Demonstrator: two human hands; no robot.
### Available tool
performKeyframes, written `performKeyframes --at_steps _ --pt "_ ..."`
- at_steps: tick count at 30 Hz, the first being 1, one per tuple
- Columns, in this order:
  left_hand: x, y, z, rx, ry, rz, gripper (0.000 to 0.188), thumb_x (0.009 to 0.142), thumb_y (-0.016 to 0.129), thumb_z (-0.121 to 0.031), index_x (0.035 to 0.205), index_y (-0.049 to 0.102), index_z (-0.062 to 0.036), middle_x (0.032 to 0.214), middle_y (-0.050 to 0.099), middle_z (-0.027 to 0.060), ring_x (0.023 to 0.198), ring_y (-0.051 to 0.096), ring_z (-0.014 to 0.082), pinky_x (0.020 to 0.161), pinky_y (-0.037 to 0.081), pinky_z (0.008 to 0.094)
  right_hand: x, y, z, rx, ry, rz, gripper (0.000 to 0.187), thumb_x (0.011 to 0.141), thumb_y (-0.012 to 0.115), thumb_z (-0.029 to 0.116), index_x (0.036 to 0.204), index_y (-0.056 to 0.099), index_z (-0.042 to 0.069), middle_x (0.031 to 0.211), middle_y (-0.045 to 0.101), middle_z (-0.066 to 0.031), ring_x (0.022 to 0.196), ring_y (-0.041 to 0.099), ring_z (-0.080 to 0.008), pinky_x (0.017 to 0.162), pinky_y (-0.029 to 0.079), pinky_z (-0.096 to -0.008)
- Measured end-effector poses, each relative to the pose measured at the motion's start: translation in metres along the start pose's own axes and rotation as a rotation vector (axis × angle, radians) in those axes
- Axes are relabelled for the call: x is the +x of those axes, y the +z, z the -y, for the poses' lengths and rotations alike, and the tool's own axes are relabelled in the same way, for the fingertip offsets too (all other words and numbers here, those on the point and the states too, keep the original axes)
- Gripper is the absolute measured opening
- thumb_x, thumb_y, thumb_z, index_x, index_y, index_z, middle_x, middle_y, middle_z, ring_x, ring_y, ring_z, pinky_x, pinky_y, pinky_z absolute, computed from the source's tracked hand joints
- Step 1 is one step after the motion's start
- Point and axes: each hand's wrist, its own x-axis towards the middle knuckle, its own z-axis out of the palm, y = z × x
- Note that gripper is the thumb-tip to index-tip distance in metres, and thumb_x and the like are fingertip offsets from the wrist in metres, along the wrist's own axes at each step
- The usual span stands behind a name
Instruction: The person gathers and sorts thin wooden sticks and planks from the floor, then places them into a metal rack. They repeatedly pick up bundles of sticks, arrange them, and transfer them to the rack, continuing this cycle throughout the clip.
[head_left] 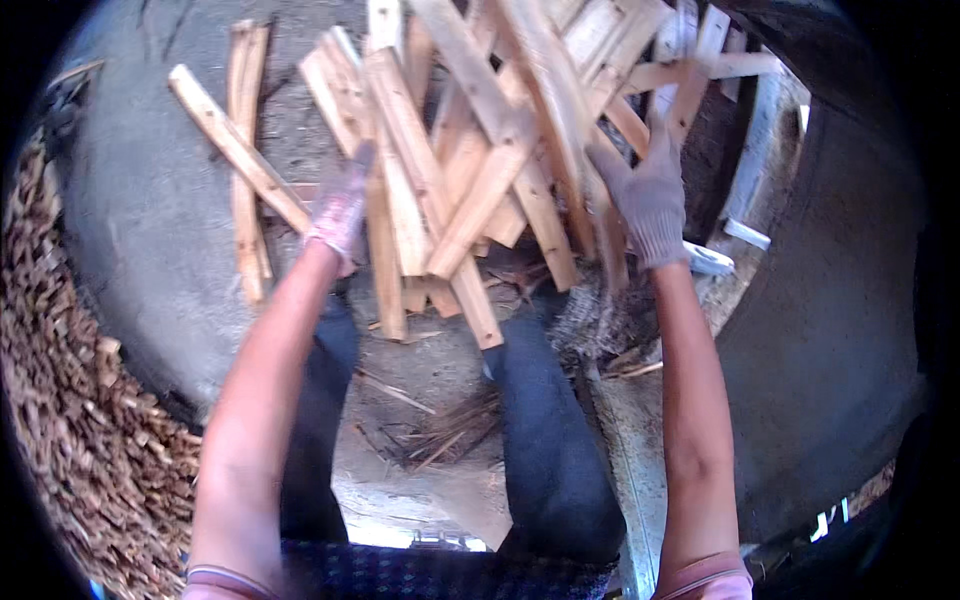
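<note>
Both hands wear light knitted work gloves and reach into a loose pile of wooden slats (478,190). My left hand (342,208) is at the pile's left side, stretched out along the upright slats and touching them. Its fingers are blurred. At the right side is my right hand (648,195), thumb and fingers spread, close against the slats there. Between the hands the slats lie crosswise at many angles. One long slat (552,90) in the upper middle is smeared by motion. The slats' far ends run out of view at the top.
Two crossed slats (245,150) lie on the concrete floor left of the pile. A large heap of small wood pieces (90,430) fills the left edge. Splinters (440,440) lie between my legs. A curved rim (750,160) and a dark grey surface (820,330) stand at right.
</note>
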Motion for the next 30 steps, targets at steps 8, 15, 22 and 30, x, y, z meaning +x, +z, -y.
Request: performKeyframes --at_steps 8,15,22,30 --pt "0.044 -0.019 -0.015 -0.794 -0.152 0.155 0.083 0.1 0.057 -0.064 0.155 0.043 -0.0031 0.15 0.054 0.0155 0.134 0.054 0.0277 0.117 0.041 0.0397 0.079 0.04 -0.073 0.233 0.52 -0.158 0.109 0.085 0.064 0.076 0.149 0.043 -0.01 0.138 0.06 -0.0315 0.133 0.056 -0.0436 0.112 0.04 -0.0428" --pt "0.05 0.0 -0.042 -0.43 0.074 0.363 0.09 0.097 0.061 -0.065 0.157 0.039 -0.0019 0.159 0.043 0.0156 0.145 0.044 0.031 0.121 0.035 0.0433 0.076 0.056 -0.065 0.288 0.351 0.15 0.098 0.09 0.054 0.078 0.14 0.059 -0.006 0.134 0.064 -0.0299 0.129 0.061 -0.0386 0.111 0.041 -0.0398" --pt "0.065 -0.017 -0.037 -0.342 -0.08 0.4 0.105 0.09 0.062 -0.074 0.163 0.028 -0.0066 0.163 0.037 0.0192 0.15 0.037 0.0305 0.124 0.03 0.0439 0.046 0.065 0.011 0.14 0.352 0.166 0.081 0.093 0.06 0.069 0.13 0.065 -0.002 0.121 0.07 -0.0296 0.118 0.067 -0.0419 0.103 0.049 -0.0438" --pt "0.053 -0.029 -0.029 -0.523 -0.07 0.331 0.086 0.097 0.063 -0.061 0.158 0.037 -0.0062 0.153 0.052 0.0143 0.14 0.05 0.0298 0.119 0.039 0.0428 -0.005 0.101 0.082 0.218 0.104 0.218 0.068 0.097 0.061 0.05 0.132 0.056 -0.008 0.115 0.07 -0.0285 0.102 0.072 -0.0414 0.095 0.056 -0.0453"
